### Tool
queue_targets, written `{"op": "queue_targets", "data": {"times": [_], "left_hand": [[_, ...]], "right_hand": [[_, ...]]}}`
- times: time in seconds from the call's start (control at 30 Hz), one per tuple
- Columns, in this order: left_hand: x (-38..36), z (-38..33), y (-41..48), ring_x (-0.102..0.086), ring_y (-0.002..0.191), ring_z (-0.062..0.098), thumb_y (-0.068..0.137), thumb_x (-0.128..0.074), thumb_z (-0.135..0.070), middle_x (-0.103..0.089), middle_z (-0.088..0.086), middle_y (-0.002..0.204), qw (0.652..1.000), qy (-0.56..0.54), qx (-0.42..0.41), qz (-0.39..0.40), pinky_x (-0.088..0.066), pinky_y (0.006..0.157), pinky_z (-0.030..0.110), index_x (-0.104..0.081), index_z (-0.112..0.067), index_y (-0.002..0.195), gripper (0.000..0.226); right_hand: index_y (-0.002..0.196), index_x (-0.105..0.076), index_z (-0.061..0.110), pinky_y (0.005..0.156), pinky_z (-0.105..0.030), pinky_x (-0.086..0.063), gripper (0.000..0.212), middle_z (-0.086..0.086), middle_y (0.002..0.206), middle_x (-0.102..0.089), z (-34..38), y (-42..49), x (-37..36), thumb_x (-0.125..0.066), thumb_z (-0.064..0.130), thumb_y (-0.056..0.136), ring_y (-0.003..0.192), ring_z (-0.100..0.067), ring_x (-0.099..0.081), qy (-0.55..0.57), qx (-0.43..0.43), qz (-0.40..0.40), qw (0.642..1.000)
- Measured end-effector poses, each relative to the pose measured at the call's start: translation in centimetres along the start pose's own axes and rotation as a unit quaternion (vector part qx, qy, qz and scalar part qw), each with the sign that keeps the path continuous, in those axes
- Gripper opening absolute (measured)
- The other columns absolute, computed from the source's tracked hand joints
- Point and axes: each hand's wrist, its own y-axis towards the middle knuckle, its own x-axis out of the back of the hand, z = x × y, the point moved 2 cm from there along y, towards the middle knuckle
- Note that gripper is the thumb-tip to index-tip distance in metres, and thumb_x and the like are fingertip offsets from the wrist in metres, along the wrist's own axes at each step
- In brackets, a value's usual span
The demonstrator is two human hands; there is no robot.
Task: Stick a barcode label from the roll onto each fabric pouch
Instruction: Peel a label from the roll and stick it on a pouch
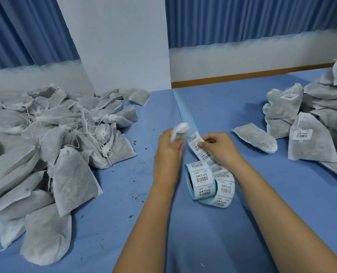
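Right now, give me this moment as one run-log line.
left hand: holds pouch | right hand: pinches label on strip | roll: on table | plain pouches: left | labelled pouches: right

It's a packing workroom (heaped pouches (73, 180), label roll (200, 180)).
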Motion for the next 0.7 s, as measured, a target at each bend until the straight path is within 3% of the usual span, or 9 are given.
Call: {"op": "queue_targets", "data": {"times": [0.1,0.17,0.2,0.27,0.37,0.6,0.7], "left_hand": [[-1.4,-0.9,0.7,-0.053,0.094,-0.012,0.092,-0.056,-0.025,-0.056,-0.020,0.109,0.998,-0.032,-0.004,0.046,-0.040,0.079,0.023,-0.056,-0.044,0.104,0.022],[-2.0,-0.5,0.8,-0.049,0.096,-0.016,0.093,-0.059,-0.018,-0.054,-0.017,0.116,0.995,-0.065,0.000,0.079,-0.038,0.082,0.015,-0.061,-0.030,0.113,0.024],[-2.0,-0.4,0.8,-0.047,0.099,-0.014,0.093,-0.061,-0.014,-0.053,-0.011,0.120,0.994,-0.057,-0.019,0.089,-0.035,0.085,0.009,-0.066,-0.018,0.114,0.022],[-1.9,0.0,0.8,-0.050,0.106,0.005,0.089,-0.067,-0.009,-0.057,0.005,0.121,0.995,-0.057,-0.036,0.075,-0.034,0.088,0.007,-0.073,-0.003,0.103,0.016],[-1.5,0.1,0.9,-0.058,0.103,0.021,0.084,-0.072,-0.007,-0.061,0.011,0.115,0.994,-0.079,-0.043,0.068,-0.039,0.088,0.014,-0.077,-0.001,0.092,0.010],[-1.2,0.3,1.0,-0.054,0.089,0.004,0.086,-0.068,-0.003,-0.061,0.000,0.103,0.991,-0.115,-0.031,0.059,-0.037,0.080,0.003,-0.078,-0.005,0.092,0.012],[-0.7,0.5,1.0,-0.052,0.081,0.002,0.087,-0.066,-0.002,-0.058,-0.001,0.094,0.992,-0.121,0.014,0.037,-0.037,0.075,0.004,-0.077,-0.003,0.088,0.011]], "right_hand": [[0.081,-0.074,0.014,0.050,-0.010,-0.042,0.010,0.000,0.070,-0.070,0.7,-0.7,-0.1,-0.072,0.005,0.081,0.051,0.002,-0.058,0.013,0.024,0.019,0.999],[0.078,-0.073,0.016,0.056,-0.014,-0.043,0.011,-0.004,0.073,-0.071,0.8,-0.8,0.1,-0.073,0.005,0.081,0.058,-0.003,-0.059,0.005,0.031,0.035,0.999],[0.079,-0.073,0.016,0.059,-0.017,-0.044,0.010,-0.007,0.075,-0.072,0.9,-0.8,0.1,-0.072,0.006,0.081,0.061,-0.006,-0.059,-0.004,0.037,0.044,0.998],[0.078,-0.074,0.016,0.063,-0.025,-0.042,0.009,-0.013,0.076,-0.071,1.0,-0.9,0.1,-0.071,0.009,0.083,0.065,-0.009,-0.055,-0.021,0.050,0.064,0.996],[0.076,-0.074,0.016,0.058,-0.024,-0.037,0.009,-0.010,0.069,-0.068,1.1,-1.1,0.0,-0.071,0.014,0.085,0.062,-0.009,-0.048,-0.037,0.062,0.076,0.994],[0.084,-0.076,0.016,0.057,-0.014,-0.040,0.011,0.003,0.069,-0.068,1.1,-1.2,0.1,-0.068,0.009,0.086,0.058,0.001,-0.052,-0.039,0.071,0.070,0.994],[0.078,-0.075,0.023,0.053,-0.012,-0.041,0.019,0.010,0.063,-0.067,1.1,-1.1,0.1,-0.068,0.007,0.085,0.053,0.004,-0.053,-0.027,0.064,0.073,0.995]]}}
